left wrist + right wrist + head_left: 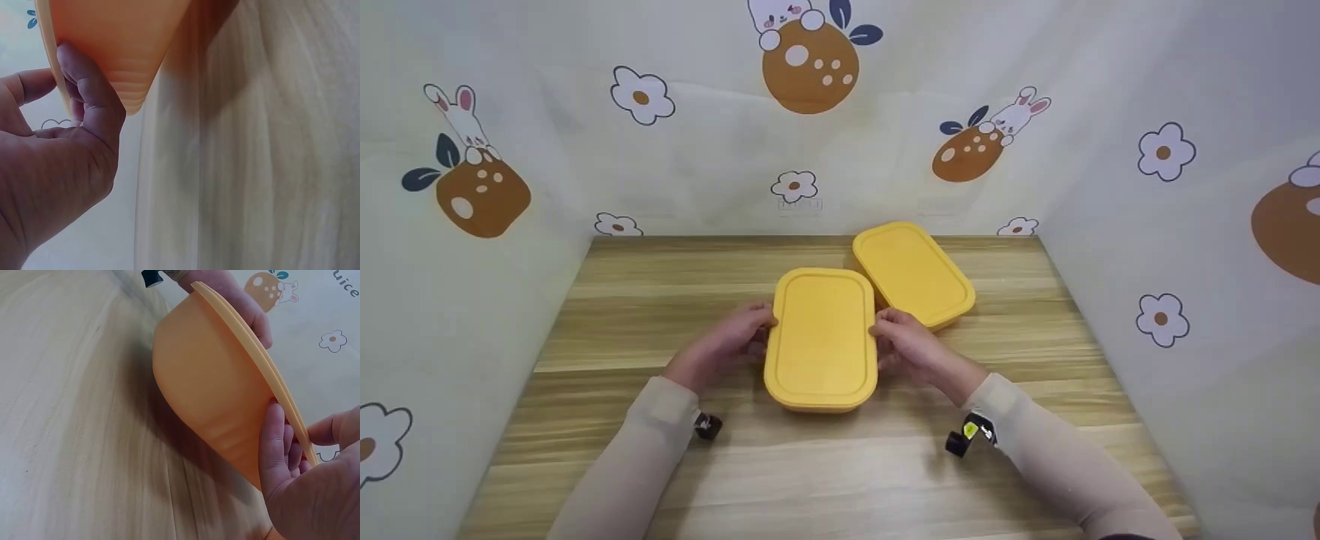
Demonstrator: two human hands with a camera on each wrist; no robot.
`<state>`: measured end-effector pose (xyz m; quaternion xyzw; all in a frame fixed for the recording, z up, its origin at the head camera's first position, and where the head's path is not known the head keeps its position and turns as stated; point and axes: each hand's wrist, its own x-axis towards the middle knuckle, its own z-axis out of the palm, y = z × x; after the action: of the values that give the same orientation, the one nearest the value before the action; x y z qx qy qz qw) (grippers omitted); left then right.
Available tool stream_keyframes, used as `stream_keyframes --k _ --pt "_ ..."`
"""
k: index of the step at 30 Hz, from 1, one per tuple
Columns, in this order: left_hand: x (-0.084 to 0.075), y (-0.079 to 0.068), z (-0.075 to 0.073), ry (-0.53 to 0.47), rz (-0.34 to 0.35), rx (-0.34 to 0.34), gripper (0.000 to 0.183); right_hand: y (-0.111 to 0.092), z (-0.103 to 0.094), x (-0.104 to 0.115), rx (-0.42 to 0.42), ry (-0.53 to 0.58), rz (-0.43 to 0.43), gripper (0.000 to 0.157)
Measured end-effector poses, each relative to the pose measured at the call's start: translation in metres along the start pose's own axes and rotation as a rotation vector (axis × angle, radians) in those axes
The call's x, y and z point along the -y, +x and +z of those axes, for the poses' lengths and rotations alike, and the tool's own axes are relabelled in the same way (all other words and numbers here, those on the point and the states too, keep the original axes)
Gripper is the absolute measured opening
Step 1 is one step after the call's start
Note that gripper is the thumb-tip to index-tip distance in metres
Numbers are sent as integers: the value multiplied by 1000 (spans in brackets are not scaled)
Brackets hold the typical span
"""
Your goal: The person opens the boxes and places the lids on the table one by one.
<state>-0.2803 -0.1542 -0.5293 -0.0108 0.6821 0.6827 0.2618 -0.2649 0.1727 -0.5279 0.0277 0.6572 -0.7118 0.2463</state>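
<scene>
A yellow lidded food container (822, 337) lies lid up between my two hands, in the middle of the head view. My left hand (737, 334) grips its left long edge, thumb on the lid's rim and fingers curled under it. On the opposite edge my right hand (911, 343) holds the rim the same way. In the left wrist view the container's ribbed wall (132, 73) tapers down beside my curled fingers (93, 93). The right wrist view shows the smooth side wall (208, 377) below the lid's rim, with a shadow on the tabletop beneath.
A second yellow lidded container (915, 274) stands at an angle just behind and to the right, close to my right hand. The wood-grain table (660, 270) is bounded at the back and sides by cream sheets (697, 165) printed with rabbits, fruit and flowers.
</scene>
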Motion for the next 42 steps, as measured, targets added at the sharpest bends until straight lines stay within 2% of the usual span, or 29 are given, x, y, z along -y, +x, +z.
stream_keyframes --k 4,12,16,23,33,42 --pt "4 -1 3 -4 1 18 7 -4 -3 -2 27 8 12 16" --pt "10 -5 8 19 21 49 3 -11 -10 -5 28 -20 -11 13" --pt "14 -7 10 -12 15 71 4 -13 -12 -8 31 -14 -11 13" --pt "20 -10 14 -39 9 76 5 -17 -15 -15 46 30 14 12" --pt "26 -13 16 -23 13 83 1 -21 -17 -18 50 -6 0 14" --pt "28 -14 20 -19 13 90 5 -23 -18 -20 36 -3 -2 11"
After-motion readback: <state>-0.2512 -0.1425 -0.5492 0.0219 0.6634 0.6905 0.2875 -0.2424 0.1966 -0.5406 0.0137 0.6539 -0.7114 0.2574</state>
